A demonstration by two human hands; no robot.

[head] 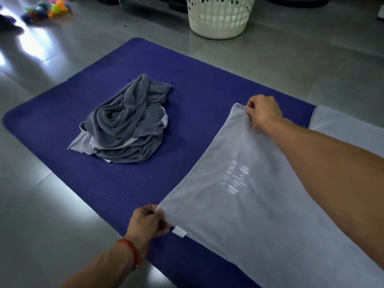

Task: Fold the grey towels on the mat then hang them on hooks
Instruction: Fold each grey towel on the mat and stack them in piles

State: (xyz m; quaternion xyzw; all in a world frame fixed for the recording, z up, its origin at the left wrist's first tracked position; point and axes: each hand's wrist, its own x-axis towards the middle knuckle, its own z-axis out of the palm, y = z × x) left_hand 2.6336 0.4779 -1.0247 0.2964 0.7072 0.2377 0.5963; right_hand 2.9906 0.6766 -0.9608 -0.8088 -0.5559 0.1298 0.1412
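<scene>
Your left hand (148, 222) pinches near corner of light grey towel (249, 204), 6 o'clock; your right hand (262, 113) pinches far corner, 3 o'clock. Towel stretched between hands over purple mat (62, 121). Crumpled grey towel pile (124, 125) at 10 o'clock, apart.

A pale grey towel (239, 204) with a white printed logo and a small white tag is spread taut at the lower right of the frame. A crumpled heap of darker grey towels (124, 123) is seen left of centre on the blue ribbed mat (62, 113).
</scene>
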